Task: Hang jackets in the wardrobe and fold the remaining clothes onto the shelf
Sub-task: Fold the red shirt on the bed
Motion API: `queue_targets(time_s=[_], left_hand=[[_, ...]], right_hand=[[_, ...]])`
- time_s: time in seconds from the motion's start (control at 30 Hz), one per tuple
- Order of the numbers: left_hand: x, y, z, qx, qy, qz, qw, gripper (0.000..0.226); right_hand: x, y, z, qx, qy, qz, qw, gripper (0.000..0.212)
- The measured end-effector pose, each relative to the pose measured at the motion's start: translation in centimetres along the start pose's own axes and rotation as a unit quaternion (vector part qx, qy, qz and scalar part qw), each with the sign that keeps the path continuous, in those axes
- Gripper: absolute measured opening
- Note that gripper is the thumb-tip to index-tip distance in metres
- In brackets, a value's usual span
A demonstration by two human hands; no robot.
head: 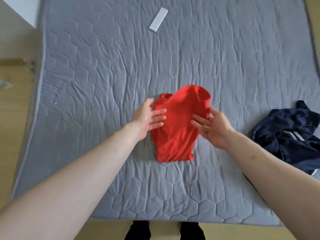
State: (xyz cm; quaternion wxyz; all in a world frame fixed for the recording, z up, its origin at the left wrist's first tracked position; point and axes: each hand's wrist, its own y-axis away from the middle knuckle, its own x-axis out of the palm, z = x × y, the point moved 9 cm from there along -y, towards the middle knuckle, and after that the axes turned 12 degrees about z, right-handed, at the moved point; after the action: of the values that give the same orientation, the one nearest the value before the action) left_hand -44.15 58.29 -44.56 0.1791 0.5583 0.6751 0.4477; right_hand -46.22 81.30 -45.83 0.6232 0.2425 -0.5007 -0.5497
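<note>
While the red shirt [176, 125] is lying partly folded on the grey mattress [103, 75], the left hand [149, 116] is resting straight fingers on its left edge and the right hand [210, 126] is pinching its upper right fold, other fingers spread. Being soft, light and floppy, it is probably best taken by its folded edges. A navy jacket [290, 134] is lying crumpled well apart on the right.

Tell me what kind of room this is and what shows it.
Most likely a bedroom: a grey quilted mattress fills the view, with a red garment being folded on it and a dark navy jacket lying crumpled at its right edge. Wooden flooring shows alongside.
</note>
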Motion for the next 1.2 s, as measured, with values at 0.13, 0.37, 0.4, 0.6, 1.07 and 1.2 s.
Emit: queue_targets(time_s=[0.13, 0.37, 0.4, 0.6, 1.07, 1.2], left_hand=[[-1.3, -4.0, -0.8, 0.026, -0.229, -0.066, 0.971, 0.039], [-4.4, -6.2, 9.0, -0.122, -0.301, -0.091, 0.942, 0.091], [-4.0, -6.3, 10.5, -0.138, -0.264, -0.07, 0.952, 0.09], [-3.7, -8.6, 13.0, -0.07, -0.173, -0.087, 0.979, 0.066], [0.4, 0.1, 25.1, -0.247, -0.019, 0.111, 0.963, 0.024], [-1.2, 0.5, 23.8, -0.212, -0.449, 0.083, 0.864, 0.044]], right_hand=[[-0.9, -2.8, 0.7, -0.03, 0.151, -0.071, 0.985, 0.048], [-5.1, -3.5, -9.0, 0.054, 0.322, -0.144, 0.934, 0.089], [-5.4, -3.5, -10.9, 0.069, 0.296, -0.138, 0.943, 0.091], [-4.8, -5.7, -12.8, 0.001, 0.194, -0.109, 0.975, 0.078], [-9.0, -4.9, -8.2, 0.047, 0.427, -0.069, 0.9, 0.028], [-12.2, -3.6, -8.9, -0.003, 0.384, -0.157, 0.91, 0.031]])
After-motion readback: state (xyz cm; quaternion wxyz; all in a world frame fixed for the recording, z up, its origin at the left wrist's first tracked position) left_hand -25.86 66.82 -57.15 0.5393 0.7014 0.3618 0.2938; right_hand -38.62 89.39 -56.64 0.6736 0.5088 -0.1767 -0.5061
